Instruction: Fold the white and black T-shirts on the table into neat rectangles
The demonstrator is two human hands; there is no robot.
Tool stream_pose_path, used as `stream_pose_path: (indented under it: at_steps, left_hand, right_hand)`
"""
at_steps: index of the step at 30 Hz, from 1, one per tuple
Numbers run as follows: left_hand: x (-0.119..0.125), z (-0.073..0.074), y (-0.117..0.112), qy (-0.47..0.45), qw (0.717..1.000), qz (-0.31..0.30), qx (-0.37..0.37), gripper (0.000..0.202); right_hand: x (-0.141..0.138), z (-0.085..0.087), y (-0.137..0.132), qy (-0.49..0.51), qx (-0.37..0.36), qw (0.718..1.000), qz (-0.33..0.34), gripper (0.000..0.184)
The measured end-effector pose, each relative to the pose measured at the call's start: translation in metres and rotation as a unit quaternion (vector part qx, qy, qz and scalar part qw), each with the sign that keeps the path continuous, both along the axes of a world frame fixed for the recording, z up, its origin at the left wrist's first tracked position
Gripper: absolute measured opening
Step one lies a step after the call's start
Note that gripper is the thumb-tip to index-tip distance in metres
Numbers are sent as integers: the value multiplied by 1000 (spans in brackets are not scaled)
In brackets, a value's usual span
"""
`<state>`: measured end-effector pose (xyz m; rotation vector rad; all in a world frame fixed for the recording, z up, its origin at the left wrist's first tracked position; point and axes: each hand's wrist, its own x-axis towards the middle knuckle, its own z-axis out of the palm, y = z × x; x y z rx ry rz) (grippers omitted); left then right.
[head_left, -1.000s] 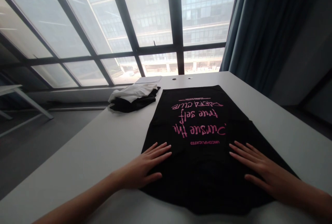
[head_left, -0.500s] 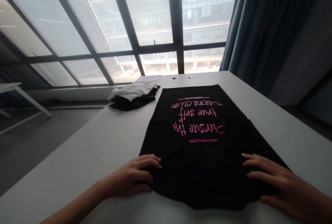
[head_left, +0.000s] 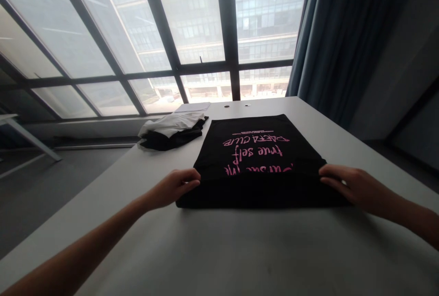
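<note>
A black T-shirt with pink lettering, upside down to me, lies on the white table. Its near end is folded over away from me, and the flap covers the lowest line of print and part of the line above. My left hand pinches the flap's left corner between thumb and fingers. At the opposite corner my right hand is closed on the cloth in the same way. The underside of the shirt is hidden.
Crumpled white and black garments lie on the table's left side. Behind them is a flat white sheet. The white table reaches toward the windows. A blue curtain hangs at right, and another table stands far left.
Both hands went from resting on the shirt to gripping its near end. They moved away from me, folding that end over the print. The view shifted slightly.
</note>
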<state>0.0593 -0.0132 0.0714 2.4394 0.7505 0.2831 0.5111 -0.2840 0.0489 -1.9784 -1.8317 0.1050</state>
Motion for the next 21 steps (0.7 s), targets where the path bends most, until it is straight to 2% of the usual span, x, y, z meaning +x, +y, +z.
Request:
stream_pose_path:
  at_steps: [2,4,7,9,12,14,19,21]
  left_hand:
    - [13,6,19,3,1000,11,-18,42]
    - [27,5,38,9,999,19,-41,48]
    - [44,-8,61,23,998,21,-63,53]
    - [49,-20,72,39,996,12,-84,54]
    - [43,-33,82,45,991,4,-128,54]
    - [33,-35,86,43,986,19,-159,54]
    - [9,-26,88,76,965,64,-242,59]
    - [6,-22,86,85,961,59,-255,60]
  right_hand:
    - [6,11,28,-11,-10,1000,-22,29]
    - [10,15,56,-26,-24,999,-34,27]
    - [19,7,88,-26,-75,996,-30,26]
    - [31,-1,98,-11,-126,992,-20,29]
    - [55,-10,95,30,-187,982,-12,40]
    - [72,-11,85,64,-207,976,-16,47]
    - [91,-9,59,124,-251,960,-17,51]
    - [89,-8,53,101,-217,970,-31,49]
